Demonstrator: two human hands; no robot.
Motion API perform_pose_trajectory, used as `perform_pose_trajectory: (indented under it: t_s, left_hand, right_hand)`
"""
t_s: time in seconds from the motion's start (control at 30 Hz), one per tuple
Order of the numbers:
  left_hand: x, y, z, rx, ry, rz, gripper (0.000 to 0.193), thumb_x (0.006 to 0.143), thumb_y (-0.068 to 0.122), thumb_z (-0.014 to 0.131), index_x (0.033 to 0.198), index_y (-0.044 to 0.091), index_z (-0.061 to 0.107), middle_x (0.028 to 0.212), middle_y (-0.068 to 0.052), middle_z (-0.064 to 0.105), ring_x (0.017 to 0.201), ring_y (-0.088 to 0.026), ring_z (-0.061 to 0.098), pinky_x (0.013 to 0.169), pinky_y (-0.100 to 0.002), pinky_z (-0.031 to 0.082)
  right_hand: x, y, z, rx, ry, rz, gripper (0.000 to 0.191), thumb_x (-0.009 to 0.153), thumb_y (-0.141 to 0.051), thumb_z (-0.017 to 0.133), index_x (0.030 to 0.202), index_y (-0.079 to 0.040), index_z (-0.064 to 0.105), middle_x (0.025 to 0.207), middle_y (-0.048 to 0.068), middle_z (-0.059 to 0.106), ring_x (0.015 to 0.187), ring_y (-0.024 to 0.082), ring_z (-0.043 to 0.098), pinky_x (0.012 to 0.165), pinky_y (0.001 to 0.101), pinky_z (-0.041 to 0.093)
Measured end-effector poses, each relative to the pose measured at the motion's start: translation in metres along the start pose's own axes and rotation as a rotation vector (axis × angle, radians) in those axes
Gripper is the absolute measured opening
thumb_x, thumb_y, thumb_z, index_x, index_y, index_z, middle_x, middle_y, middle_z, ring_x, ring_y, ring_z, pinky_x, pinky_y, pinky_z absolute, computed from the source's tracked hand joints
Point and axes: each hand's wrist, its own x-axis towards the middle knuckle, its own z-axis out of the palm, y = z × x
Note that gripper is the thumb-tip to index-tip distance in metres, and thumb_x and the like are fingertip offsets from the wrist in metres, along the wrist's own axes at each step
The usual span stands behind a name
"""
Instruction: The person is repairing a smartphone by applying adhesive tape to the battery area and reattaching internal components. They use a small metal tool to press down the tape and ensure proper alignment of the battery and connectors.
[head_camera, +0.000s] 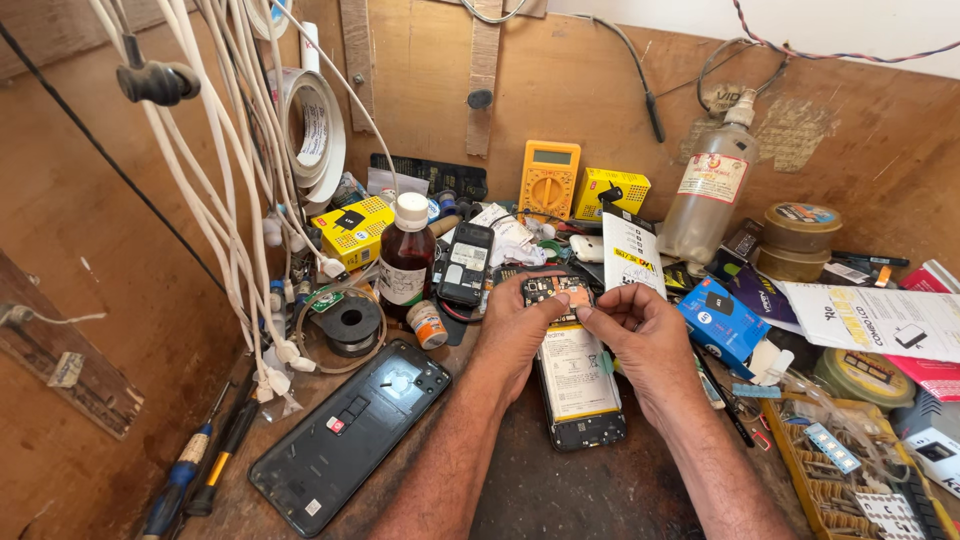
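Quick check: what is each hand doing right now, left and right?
Left hand: fingers pinched at the top end of the opened phone, on its circuit board.
Right hand: fingertips pinched on the same board's right edge.

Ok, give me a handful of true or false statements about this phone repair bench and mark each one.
1. Both hands, left hand and right hand, work at the top end of the opened phone. True.
2. The detached back cover lies to the right of the opened phone. False: it lies to its left.
3. A brown bottle with a white cap stands upright behind the back cover. True.
4. The yellow multimeter lies flat in front of the hands. False: it leans against the back wall.
5. Screwdrivers lie at the bench's left edge. True.
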Motion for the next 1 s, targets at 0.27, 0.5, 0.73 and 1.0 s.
perform_pose_trajectory:
  t_s: [0.27,0.5,0.73,1.0]
  left_hand:
    - [0.001,-0.002,-0.001,-0.024,-0.02,0.017,0.029,0.088,0.002,0.066,0.116,-0.005,0.064,0.098,-0.014,0.073,0.084,-0.017,0.072,0.074,-0.032,0.06]
    - [0.0,-0.002,0.0,-0.033,-0.02,0.033,0.029,0.087,0.002,0.066,0.115,-0.006,0.065,0.098,-0.014,0.074,0.084,-0.017,0.072,0.074,-0.031,0.059]
    - [-0.001,-0.002,-0.002,-0.008,-0.003,0.032,0.032,0.086,0.003,0.067,0.117,-0.006,0.064,0.099,-0.015,0.073,0.085,-0.019,0.071,0.075,-0.033,0.059]
    - [-0.001,-0.004,-0.008,-0.077,0.008,-0.016,0.035,0.086,0.001,0.067,0.119,-0.008,0.062,0.102,-0.017,0.074,0.087,-0.022,0.073,0.076,-0.034,0.061]
  right_hand:
    - [-0.001,0.001,0.0,0.002,0.008,-0.001,0.022,0.084,-0.01,0.082,0.098,-0.002,0.067,0.084,0.002,0.066,0.075,0.006,0.059,0.065,0.0219,0.048]
    - [-0.001,0.002,-0.001,0.038,-0.004,0.004,0.021,0.084,-0.01,0.082,0.096,-0.002,0.068,0.084,0.001,0.067,0.075,0.006,0.06,0.065,0.0224,0.049]
    - [0.002,0.005,-0.002,0.012,-0.006,0.022,0.019,0.083,-0.008,0.083,0.093,-0.003,0.068,0.082,0.001,0.067,0.072,0.006,0.059,0.063,0.0218,0.048]
    - [-0.007,-0.005,0.008,-0.102,0.034,-0.095,0.018,0.087,-0.008,0.08,0.097,-0.001,0.066,0.082,0.001,0.066,0.071,0.006,0.058,0.064,0.0227,0.051]
